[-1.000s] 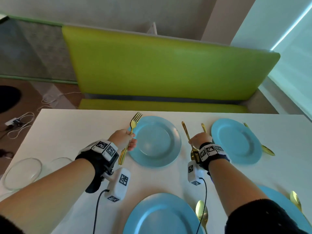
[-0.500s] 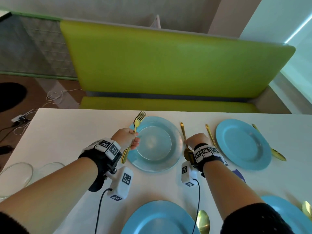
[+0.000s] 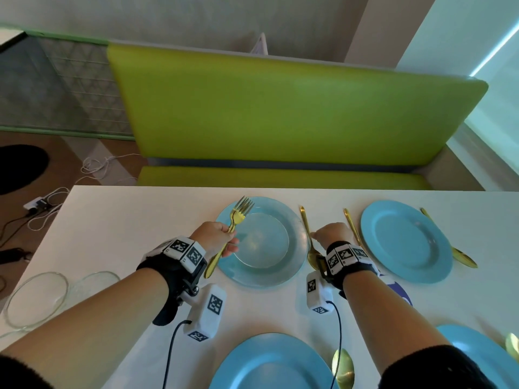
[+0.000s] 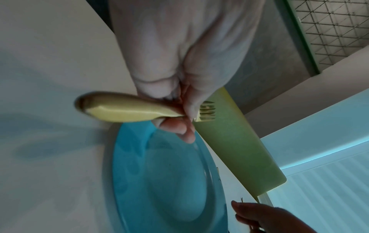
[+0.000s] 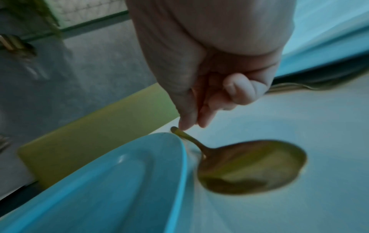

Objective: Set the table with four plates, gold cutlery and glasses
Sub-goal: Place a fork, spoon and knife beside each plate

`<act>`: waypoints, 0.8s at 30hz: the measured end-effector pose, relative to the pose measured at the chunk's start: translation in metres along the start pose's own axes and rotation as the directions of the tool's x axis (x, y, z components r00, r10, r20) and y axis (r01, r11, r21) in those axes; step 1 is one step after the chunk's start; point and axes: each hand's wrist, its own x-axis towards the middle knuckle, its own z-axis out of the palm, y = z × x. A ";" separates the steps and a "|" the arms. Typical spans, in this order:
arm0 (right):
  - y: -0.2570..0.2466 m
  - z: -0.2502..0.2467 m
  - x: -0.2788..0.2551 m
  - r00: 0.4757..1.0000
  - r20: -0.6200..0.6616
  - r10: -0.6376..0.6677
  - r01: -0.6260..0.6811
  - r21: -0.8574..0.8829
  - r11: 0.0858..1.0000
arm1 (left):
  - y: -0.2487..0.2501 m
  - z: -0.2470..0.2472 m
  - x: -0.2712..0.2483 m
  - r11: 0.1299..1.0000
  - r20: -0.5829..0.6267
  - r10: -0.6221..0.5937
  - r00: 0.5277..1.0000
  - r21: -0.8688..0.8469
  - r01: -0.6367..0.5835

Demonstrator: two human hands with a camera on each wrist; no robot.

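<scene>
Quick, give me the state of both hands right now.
Left hand: closed around the handle of a gold fork, held over the left rim of the far plate.
Right hand: fingertips pinching the handle of a gold spoon lying beside that plate.

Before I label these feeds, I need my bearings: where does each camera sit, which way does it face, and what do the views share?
Head: worn on the head, looking forward and down at the table and green bench; both forearms show.
Left wrist: under the left hand, looking along it at the fork in its grip.
Right wrist: under the right hand, looking at fingers on the spoon.
Shared: all three see the far-left plate.
</scene>
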 end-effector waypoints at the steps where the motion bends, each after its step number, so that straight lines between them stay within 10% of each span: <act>1: -0.003 -0.004 -0.006 0.999 -0.034 -0.035 0.035 -0.005 0.999 | 0.000 -0.002 -0.002 1.000 0.005 0.003 1.000 0.013 -0.004; 6: -0.037 -0.007 -0.058 0.921 -0.132 -0.366 0.384 0.153 0.911 | 0.001 -0.011 -0.017 0.994 0.026 -0.008 1.000 0.107 0.005; 11: -0.076 0.022 -0.116 0.736 0.053 -0.675 0.675 0.014 0.738 | -0.002 -0.026 -0.035 0.975 0.093 -0.015 0.996 0.222 -0.006; 24: -0.114 0.050 -0.204 0.644 0.010 -0.765 0.758 -0.144 0.636 | -0.003 -0.098 -0.069 0.947 0.231 -0.035 0.972 0.318 -0.042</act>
